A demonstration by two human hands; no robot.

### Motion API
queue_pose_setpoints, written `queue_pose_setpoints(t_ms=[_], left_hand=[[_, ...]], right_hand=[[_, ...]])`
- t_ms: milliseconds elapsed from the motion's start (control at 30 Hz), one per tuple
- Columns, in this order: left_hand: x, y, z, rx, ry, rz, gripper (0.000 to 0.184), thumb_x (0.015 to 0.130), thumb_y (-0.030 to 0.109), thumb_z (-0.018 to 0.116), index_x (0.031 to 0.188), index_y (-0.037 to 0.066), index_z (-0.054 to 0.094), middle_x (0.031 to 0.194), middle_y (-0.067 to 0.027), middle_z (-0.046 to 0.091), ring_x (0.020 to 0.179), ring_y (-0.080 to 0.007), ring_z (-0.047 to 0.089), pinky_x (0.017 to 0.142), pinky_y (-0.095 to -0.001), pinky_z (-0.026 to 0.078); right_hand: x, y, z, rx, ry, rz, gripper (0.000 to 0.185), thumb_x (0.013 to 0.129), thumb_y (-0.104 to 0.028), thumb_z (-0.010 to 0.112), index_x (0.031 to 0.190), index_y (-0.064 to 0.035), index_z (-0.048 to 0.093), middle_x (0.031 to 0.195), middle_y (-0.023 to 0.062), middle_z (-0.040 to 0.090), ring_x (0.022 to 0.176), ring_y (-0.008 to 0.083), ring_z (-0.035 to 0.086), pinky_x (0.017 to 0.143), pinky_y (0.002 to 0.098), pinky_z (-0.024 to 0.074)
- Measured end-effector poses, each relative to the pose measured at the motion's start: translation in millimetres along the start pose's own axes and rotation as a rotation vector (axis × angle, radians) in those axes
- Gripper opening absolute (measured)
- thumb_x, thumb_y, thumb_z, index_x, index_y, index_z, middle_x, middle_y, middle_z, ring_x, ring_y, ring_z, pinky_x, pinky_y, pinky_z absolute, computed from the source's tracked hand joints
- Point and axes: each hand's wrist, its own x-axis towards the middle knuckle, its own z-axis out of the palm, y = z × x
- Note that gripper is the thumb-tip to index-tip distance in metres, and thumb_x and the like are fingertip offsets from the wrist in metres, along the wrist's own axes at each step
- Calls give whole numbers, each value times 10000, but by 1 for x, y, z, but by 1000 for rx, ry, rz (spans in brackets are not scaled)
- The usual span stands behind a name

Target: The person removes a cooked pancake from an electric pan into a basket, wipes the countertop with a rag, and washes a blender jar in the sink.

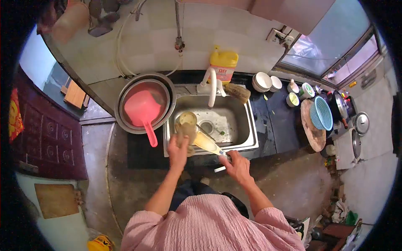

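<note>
My left hand (178, 151) is closed on a brownish cloth (187, 133) at the left front of the steel sink (240, 142). My right hand (238, 167) grips the handle of a yellowish ladle or spatula (206, 143), whose far end reaches over the sink toward the cloth. A small round yellowish bowl (188, 118) shows just beyond the cloth in the basin. The white faucet (212, 90) hangs over the drain, and green scraps lie near it. A pink dipper (142, 108) rests in nested metal basins (121, 119) left of the sink.
Behind the sink are a yellow jug (224, 67) and a brown sponge-like object (237, 92). To the right are white bowls (263, 81), small containers, a wooden board (312, 131) with a blue basket (321, 113), a pan and a pot lid (362, 123).
</note>
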Motion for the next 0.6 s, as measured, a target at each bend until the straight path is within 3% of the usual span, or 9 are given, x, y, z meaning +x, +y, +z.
queue_pose_setpoints(t_ms=[67,167,267,467,533,600], left_hand=[[-16,1,17,512,55,652,259,810,193,670,979,15,587,932,-127,578,848,-272,606,715,-372,505],[-47,10,39,724,-221,642,323,730,111,673,1035,38,595,1048,-140,504,932,-352,565,766,-433,489],[-51,-3,44,783,-271,797,347,690,101,676,1026,49,606,1029,-128,514,934,-350,565,768,-423,497],[-6,-29,42,894,-211,896,350,692,9,614,1034,77,586,1043,-178,501,977,-359,541,786,-444,486],[17,-33,42,1008,-158,956,347,701,-2,605,1039,72,577,1041,-194,501,987,-362,537,793,-448,483],[41,-38,43,1014,-41,776,295,752,17,554,1043,60,575,1055,-186,496,960,-375,543,779,-451,488]], right_hand=[[0,-8,1,69,-123,194,333,887,-359,569,979,-40,591,913,135,622,784,320,616,673,434,463],[-7,-1,25,751,-58,83,344,924,-349,519,1044,-35,589,834,78,620,719,215,580,649,374,449],[-18,5,28,1042,-229,193,341,940,-320,495,1091,-23,570,761,26,574,675,131,501,595,323,424],[-34,22,37,653,-152,162,262,935,-284,517,1000,-32,538,707,-16,507,618,78,446,538,254,383],[-39,1,15,772,-156,248,251,933,-285,525,954,-36,534,682,-25,491,605,80,436,528,253,374],[-42,-4,8,910,-168,307,252,931,-286,533,927,-34,530,664,-29,479,592,82,425,521,254,368]])
